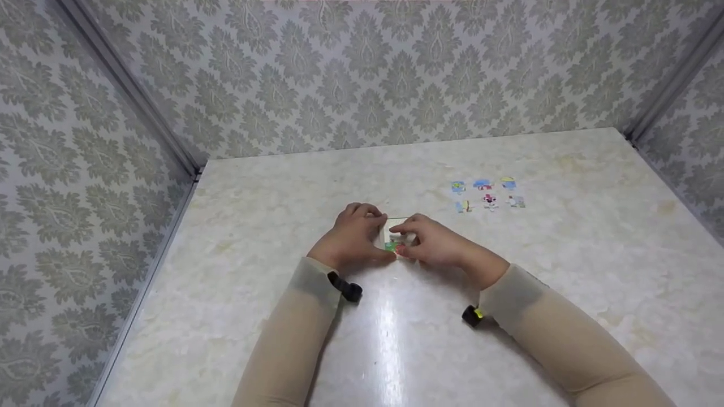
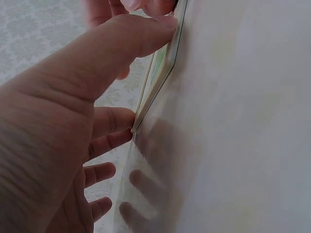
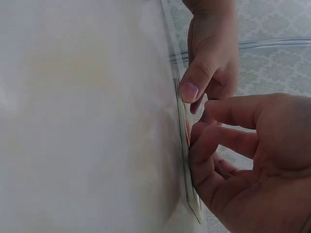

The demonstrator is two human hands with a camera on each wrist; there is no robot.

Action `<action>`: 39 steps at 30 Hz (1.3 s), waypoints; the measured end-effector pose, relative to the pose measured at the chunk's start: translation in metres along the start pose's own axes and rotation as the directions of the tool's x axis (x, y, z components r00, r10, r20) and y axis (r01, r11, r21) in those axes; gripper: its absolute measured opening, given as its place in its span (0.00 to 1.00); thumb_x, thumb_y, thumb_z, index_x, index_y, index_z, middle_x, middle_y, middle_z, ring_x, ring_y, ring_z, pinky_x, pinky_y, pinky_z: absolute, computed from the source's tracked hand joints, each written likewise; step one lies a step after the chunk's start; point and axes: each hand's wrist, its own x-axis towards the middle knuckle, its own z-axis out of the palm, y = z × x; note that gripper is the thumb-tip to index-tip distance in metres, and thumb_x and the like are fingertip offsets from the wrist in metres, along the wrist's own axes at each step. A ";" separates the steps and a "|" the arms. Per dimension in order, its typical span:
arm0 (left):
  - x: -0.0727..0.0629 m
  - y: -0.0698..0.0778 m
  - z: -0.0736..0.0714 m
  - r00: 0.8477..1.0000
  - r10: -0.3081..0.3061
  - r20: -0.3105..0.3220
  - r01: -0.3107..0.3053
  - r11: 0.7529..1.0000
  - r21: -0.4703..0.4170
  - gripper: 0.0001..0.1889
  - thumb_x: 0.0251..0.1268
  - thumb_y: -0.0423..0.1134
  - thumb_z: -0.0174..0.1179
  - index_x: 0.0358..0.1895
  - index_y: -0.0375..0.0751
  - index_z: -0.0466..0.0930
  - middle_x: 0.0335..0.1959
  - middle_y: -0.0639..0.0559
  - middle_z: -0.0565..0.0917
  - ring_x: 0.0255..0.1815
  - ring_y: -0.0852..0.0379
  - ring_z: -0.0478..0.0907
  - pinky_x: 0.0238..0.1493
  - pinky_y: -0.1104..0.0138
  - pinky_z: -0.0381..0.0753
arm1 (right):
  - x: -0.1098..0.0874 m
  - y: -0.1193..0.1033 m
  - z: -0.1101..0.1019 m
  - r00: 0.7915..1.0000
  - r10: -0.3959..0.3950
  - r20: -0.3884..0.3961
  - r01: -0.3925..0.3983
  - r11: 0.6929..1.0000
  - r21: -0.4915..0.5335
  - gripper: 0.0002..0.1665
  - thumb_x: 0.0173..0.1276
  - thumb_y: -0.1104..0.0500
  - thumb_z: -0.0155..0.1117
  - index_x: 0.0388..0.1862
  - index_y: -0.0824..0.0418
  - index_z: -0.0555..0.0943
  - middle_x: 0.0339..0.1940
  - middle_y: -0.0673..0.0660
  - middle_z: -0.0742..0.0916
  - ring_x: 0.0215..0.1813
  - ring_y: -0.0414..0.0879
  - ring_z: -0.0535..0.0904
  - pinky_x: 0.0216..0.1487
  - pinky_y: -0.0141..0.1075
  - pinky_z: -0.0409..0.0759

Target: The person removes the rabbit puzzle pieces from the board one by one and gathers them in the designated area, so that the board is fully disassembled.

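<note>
A small pale puzzle tray (image 1: 400, 219) lies on the table between the two hands, with green and red puzzle pieces (image 1: 390, 247) at its near side. My left hand (image 1: 354, 234) holds the tray, thumb along the near edge and fingertips at its left corner. In the left wrist view the thumb (image 2: 163, 23) reaches across the tray's side (image 2: 158, 90). Bent over the right part of the tray is my right hand (image 1: 438, 243). Its thumb touches the red piece (image 3: 188, 132), while the index finger (image 3: 233, 110) is held apart above; the rest of the tray's inside is partly hidden.
Several loose puzzle pieces (image 1: 489, 199) lie in two rows at the back right of the marbled table (image 1: 254, 226). Patterned wall panels (image 1: 362, 73) stand behind the table and on both sides. Black wrist cameras (image 1: 352, 292) sit on the cuffs.
</note>
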 end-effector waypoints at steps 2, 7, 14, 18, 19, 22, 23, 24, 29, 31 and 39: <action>0.001 0.000 0.000 1.000 0.003 0.001 -0.003 1.000 0.005 0.48 0.63 0.62 0.77 0.85 0.50 0.75 0.80 0.51 0.74 0.89 0.44 0.60 0.92 0.48 0.61 | 0.000 -0.001 0.003 1.000 -0.012 -0.015 0.011 0.997 -0.071 0.31 0.87 0.57 0.65 0.85 0.60 0.77 0.71 0.65 0.77 0.47 0.46 0.83 0.53 0.39 0.84; 0.000 -0.001 -0.001 1.000 0.014 0.005 -0.014 1.000 -0.001 0.46 0.64 0.62 0.78 0.84 0.50 0.77 0.80 0.49 0.74 0.89 0.42 0.59 0.92 0.47 0.59 | 0.000 -0.004 0.009 0.999 -0.016 -0.047 0.006 0.978 -0.210 0.27 0.88 0.56 0.63 0.81 0.57 0.83 0.68 0.63 0.78 0.59 0.53 0.77 0.66 0.50 0.79; -0.001 -0.003 0.000 1.000 0.020 0.007 -0.020 1.000 -0.011 0.46 0.66 0.63 0.78 0.85 0.49 0.76 0.81 0.48 0.73 0.89 0.41 0.59 0.93 0.45 0.58 | 0.001 -0.006 0.012 0.999 -0.015 -0.048 0.003 0.970 -0.242 0.23 0.88 0.57 0.62 0.77 0.55 0.84 0.68 0.62 0.79 0.64 0.58 0.81 0.70 0.57 0.81; 0.000 -0.004 0.000 1.000 0.015 0.010 -0.015 1.000 -0.017 0.48 0.65 0.64 0.78 0.86 0.49 0.74 0.81 0.49 0.73 0.89 0.41 0.58 0.92 0.45 0.59 | 0.001 -0.005 0.012 0.998 -0.021 -0.055 0.007 0.974 -0.229 0.22 0.88 0.55 0.62 0.76 0.54 0.83 0.67 0.62 0.79 0.67 0.59 0.81 0.73 0.58 0.81; 0.000 -0.004 0.000 1.000 0.016 0.010 -0.016 1.000 -0.015 0.49 0.65 0.64 0.78 0.86 0.49 0.74 0.81 0.49 0.73 0.90 0.41 0.58 0.92 0.45 0.59 | 0.001 -0.004 0.012 0.998 -0.020 -0.058 0.006 0.975 -0.222 0.22 0.88 0.55 0.63 0.76 0.53 0.83 0.67 0.62 0.80 0.68 0.59 0.81 0.73 0.58 0.81; 0.001 -0.004 0.000 1.000 0.020 0.012 -0.019 1.000 -0.006 0.49 0.65 0.64 0.78 0.86 0.48 0.74 0.81 0.49 0.73 0.90 0.40 0.58 0.92 0.45 0.59 | 0.001 -0.003 0.011 0.998 -0.024 -0.065 0.010 0.979 -0.206 0.20 0.88 0.57 0.63 0.74 0.52 0.82 0.67 0.62 0.80 0.68 0.59 0.82 0.72 0.58 0.81; 0.002 -0.004 0.000 1.000 0.020 0.012 -0.020 1.000 -0.006 0.49 0.65 0.63 0.78 0.86 0.48 0.74 0.81 0.49 0.73 0.90 0.40 0.58 0.92 0.45 0.59 | 0.001 -0.003 0.011 0.997 -0.028 -0.067 0.014 0.980 -0.199 0.20 0.87 0.58 0.64 0.74 0.52 0.81 0.68 0.62 0.80 0.67 0.59 0.82 0.71 0.58 0.81; 0.002 -0.004 0.000 1.000 0.019 0.013 -0.019 1.000 -0.007 0.49 0.65 0.63 0.78 0.86 0.47 0.74 0.82 0.48 0.73 0.90 0.40 0.58 0.92 0.45 0.60 | 0.001 -0.003 0.011 0.997 -0.033 -0.068 0.020 0.981 -0.192 0.20 0.87 0.59 0.64 0.73 0.52 0.80 0.68 0.62 0.81 0.68 0.59 0.82 0.71 0.58 0.81; 0.001 -0.002 -0.001 1.000 0.006 0.020 -0.006 1.000 -0.025 0.50 0.65 0.62 0.78 0.87 0.47 0.72 0.82 0.49 0.72 0.90 0.42 0.59 0.91 0.46 0.62 | 0.003 -0.004 0.011 0.997 -0.042 -0.068 0.031 0.987 -0.157 0.21 0.86 0.61 0.65 0.73 0.54 0.78 0.67 0.61 0.83 0.65 0.57 0.83 0.69 0.56 0.82; 0.001 -0.002 -0.001 1.000 0.004 0.021 -0.003 1.000 -0.024 0.50 0.65 0.62 0.78 0.88 0.47 0.71 0.82 0.49 0.72 0.89 0.42 0.59 0.91 0.47 0.62 | 0.003 -0.004 0.012 0.997 -0.041 -0.070 0.031 0.989 -0.145 0.21 0.86 0.61 0.65 0.73 0.55 0.78 0.65 0.61 0.85 0.63 0.55 0.83 0.68 0.55 0.82; -0.001 -0.004 0.002 1.000 -0.005 0.006 0.005 0.999 -0.042 0.50 0.62 0.62 0.78 0.86 0.49 0.74 0.81 0.52 0.73 0.89 0.45 0.58 0.91 0.49 0.62 | 0.004 0.000 0.014 0.992 -0.083 -0.092 0.069 0.988 -0.141 0.20 0.84 0.61 0.66 0.71 0.60 0.83 0.61 0.61 0.87 0.59 0.53 0.85 0.65 0.52 0.83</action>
